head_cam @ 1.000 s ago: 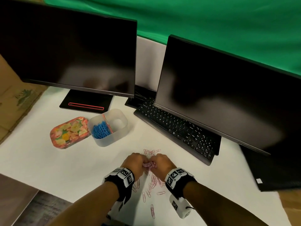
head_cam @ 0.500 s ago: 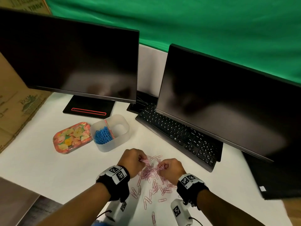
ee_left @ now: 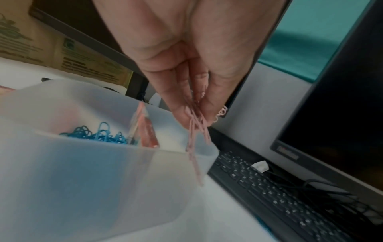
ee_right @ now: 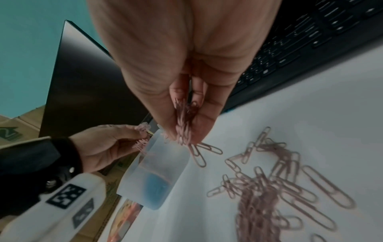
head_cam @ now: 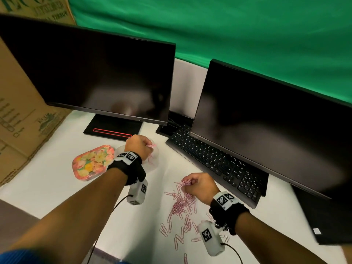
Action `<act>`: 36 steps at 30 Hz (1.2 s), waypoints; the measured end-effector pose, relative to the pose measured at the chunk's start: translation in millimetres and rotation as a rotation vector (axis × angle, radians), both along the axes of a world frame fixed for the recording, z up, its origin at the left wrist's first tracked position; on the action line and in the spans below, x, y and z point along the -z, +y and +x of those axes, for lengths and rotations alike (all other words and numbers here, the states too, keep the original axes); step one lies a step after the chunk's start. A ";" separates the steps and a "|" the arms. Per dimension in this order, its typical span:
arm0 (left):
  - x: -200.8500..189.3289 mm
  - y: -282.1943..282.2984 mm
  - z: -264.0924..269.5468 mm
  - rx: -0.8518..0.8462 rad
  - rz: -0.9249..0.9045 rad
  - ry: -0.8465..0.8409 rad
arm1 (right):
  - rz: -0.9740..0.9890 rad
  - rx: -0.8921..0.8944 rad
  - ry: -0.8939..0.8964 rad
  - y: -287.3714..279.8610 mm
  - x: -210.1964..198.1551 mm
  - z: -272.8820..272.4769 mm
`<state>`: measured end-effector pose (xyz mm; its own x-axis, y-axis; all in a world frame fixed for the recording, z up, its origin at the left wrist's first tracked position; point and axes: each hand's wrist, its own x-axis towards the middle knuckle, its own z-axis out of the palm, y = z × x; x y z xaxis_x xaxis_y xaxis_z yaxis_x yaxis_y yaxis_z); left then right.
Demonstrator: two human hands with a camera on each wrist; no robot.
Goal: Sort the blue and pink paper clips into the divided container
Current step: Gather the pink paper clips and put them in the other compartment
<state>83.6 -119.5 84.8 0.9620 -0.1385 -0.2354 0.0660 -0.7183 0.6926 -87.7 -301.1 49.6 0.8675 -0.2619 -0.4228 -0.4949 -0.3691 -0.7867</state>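
Nearest the person: loose pink paper clips [head_cam: 182,204], thin wire loops in pale pink, lay scattered and partly heaped on the white table [head_cam: 47,187]; too many and too tangled to count. Just beyond the heap, the right hand [head_cam: 199,184] had its fingers curled, pinching a small bunch of pink clips [ee_right: 183,124] just above the table.

Next: one divided container [ee_left: 82,180], translucent white plastic with a pink-edged partition [ee_left: 143,127], two compartments. The left compartment held blue paper clips [ee_left: 97,135], a dense pile, uncountable. The left hand [head_cam: 138,146] hovered over the right compartment, fingertips pressed together on several pink clips [ee_left: 196,131] that dangled toward it.

Beside the container, to its left: one floral tin [head_cam: 91,162], pink-rimmed.

Farther: one black keyboard [head_cam: 215,164]. Farthest: two dark monitors [head_cam: 99,79], one cardboard box [head_cam: 21,115], one green cloth [head_cam: 228,31].
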 end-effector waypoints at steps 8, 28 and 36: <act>12.4 7.5 8.1 -0.070 0.000 0.064 | 0.034 -0.046 -0.060 19.0 -29.0 54.0; 6.5 34.7 -14.3 -0.103 0.012 -0.011 | -0.452 -0.410 0.049 92.1 -35.9 185.6; 9.8 52.1 0.3 -0.222 -0.060 -0.082 | -0.383 -0.181 -0.107 61.5 -32.7 177.6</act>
